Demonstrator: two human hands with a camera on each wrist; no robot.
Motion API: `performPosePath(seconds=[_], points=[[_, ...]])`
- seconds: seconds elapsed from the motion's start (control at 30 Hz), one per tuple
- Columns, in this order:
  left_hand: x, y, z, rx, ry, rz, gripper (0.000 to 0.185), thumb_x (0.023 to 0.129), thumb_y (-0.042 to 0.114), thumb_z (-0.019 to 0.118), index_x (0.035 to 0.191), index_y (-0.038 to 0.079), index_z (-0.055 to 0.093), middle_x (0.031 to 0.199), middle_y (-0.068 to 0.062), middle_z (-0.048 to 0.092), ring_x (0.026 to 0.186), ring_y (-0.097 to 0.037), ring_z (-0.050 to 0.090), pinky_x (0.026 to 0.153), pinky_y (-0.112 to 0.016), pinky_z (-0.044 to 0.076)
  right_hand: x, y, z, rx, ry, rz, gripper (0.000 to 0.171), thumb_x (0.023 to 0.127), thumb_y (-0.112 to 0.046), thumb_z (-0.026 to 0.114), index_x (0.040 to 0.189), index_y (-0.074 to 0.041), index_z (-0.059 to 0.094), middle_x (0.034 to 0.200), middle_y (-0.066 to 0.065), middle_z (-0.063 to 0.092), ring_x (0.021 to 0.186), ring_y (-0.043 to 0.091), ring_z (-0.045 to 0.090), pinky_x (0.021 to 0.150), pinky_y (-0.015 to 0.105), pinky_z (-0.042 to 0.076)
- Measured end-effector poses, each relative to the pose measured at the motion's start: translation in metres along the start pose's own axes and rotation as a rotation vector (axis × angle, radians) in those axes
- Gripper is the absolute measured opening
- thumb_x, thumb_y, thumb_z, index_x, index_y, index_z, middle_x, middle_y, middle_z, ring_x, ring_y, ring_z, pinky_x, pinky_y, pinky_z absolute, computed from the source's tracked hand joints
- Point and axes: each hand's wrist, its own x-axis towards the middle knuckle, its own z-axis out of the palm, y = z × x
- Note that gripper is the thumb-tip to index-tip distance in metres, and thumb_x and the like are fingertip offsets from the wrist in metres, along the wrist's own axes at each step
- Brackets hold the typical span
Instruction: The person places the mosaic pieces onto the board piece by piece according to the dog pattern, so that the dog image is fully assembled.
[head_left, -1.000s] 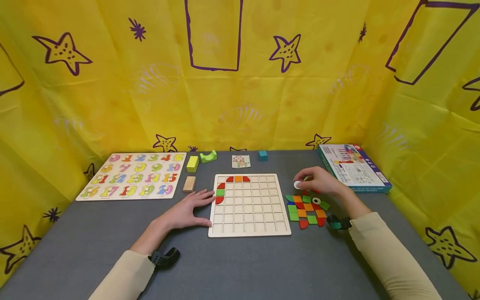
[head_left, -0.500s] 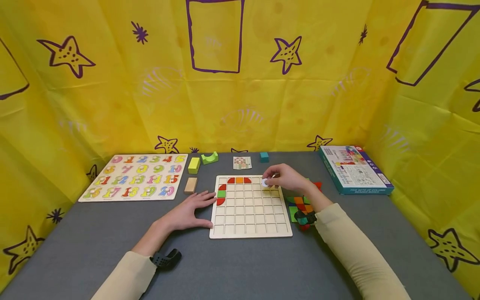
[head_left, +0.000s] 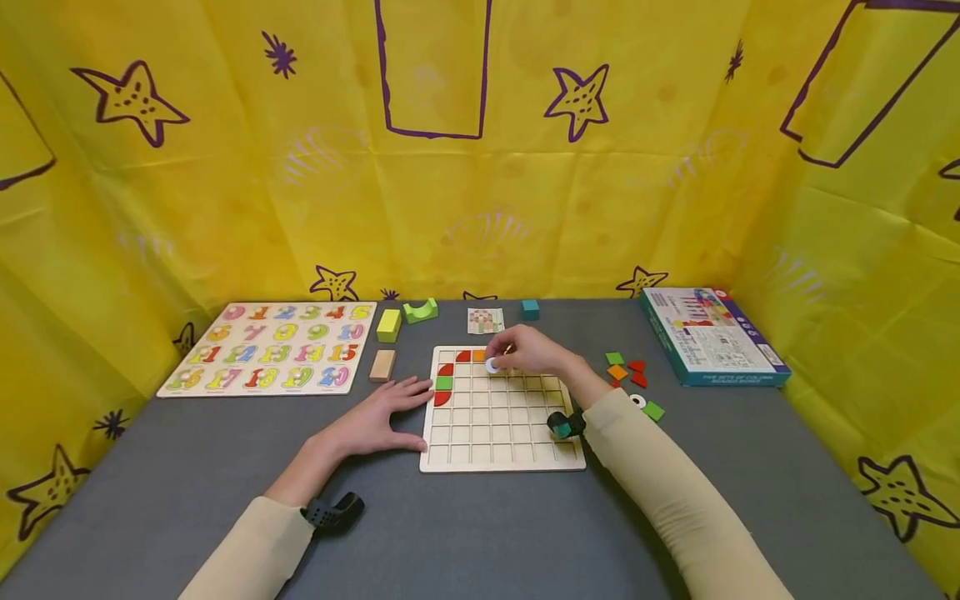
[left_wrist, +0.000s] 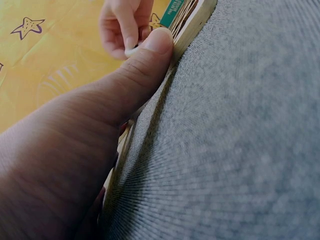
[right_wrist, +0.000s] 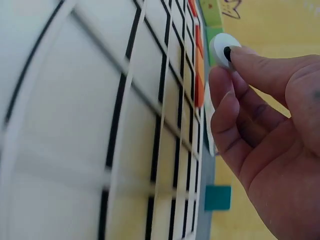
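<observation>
My right hand (head_left: 525, 350) pinches a white disc (right_wrist: 218, 49) with a black dot between thumb and fingers. It holds the disc over the top row of a wooden grid board (head_left: 498, 433), overlapping the row's coloured tiles in the head view. An orange square tile (head_left: 478, 356) and a red tile (head_left: 463, 357) with a curved edge show in that row. Down the left side sit a green square tile (head_left: 444, 383) and red curved ones. My left hand (head_left: 375, 421) lies with spread fingers at the board's left edge, its thumb (left_wrist: 140, 62) against the rim.
Loose tiles (head_left: 616, 372) and another white disc (head_left: 637, 401) lie right of the board, some hidden by the right sleeve. A number puzzle (head_left: 266, 346) and blocks (head_left: 388, 326) stand left, a small picture card (head_left: 485, 321) behind, a teal box (head_left: 712, 337) far right.
My right hand has carried the white disc leftward, from the loose tiles to above the board's top row. The left hand stays at the board's edge.
</observation>
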Motion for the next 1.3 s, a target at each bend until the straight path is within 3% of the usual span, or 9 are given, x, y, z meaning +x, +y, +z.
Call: performPosePath(seconds=[0.33,0.7,0.97,1.3], points=[[0.000,-0.001,0.001,0.000,0.000,0.009,0.092,0.081,0.063,0.075,0.153,0.013,0.047,0.161,-0.005,0.034,0.151,-0.034,0.020,0.120,-0.057,0.009,0.029,-0.009,0.016,-0.104,-0.018,0.013,0.014,0.098,-0.011,0.069,0.109,-0.008,0.076,0.100,-0.001,0.070,0.088,0.016,0.060,0.078,0.029,0.050],[-0.001,0.000,0.001,0.001,-0.001,0.004,0.091,0.082,0.060,0.077,0.153,0.012,0.046,0.161,-0.006,0.034,0.151,-0.034,0.019,0.121,-0.056,0.009,0.037,-0.012,0.029,-0.089,0.047,0.037,0.004,0.094,-0.010,0.073,0.096,-0.007,0.074,0.085,-0.001,0.067,0.077,0.016,0.058,0.070,0.026,0.049],[0.001,0.000,0.001,0.011,0.001,-0.003,0.092,0.081,0.061,0.077,0.153,0.012,0.046,0.162,-0.004,0.034,0.151,-0.033,0.019,0.121,-0.055,0.008,0.041,-0.019,0.037,-0.151,0.088,0.073,0.005,0.093,-0.010,0.075,0.095,-0.006,0.074,0.081,0.001,0.066,0.075,0.016,0.057,0.067,0.025,0.048],[0.000,-0.001,-0.001,-0.005,-0.011,-0.016,0.092,0.081,0.060,0.077,0.153,0.012,0.046,0.162,-0.002,0.033,0.152,-0.031,0.018,0.121,-0.055,0.008,0.040,-0.020,0.041,-0.224,0.074,0.054,0.012,0.091,-0.015,0.078,0.099,-0.006,0.074,0.085,0.000,0.067,0.079,0.016,0.059,0.073,0.027,0.051]])
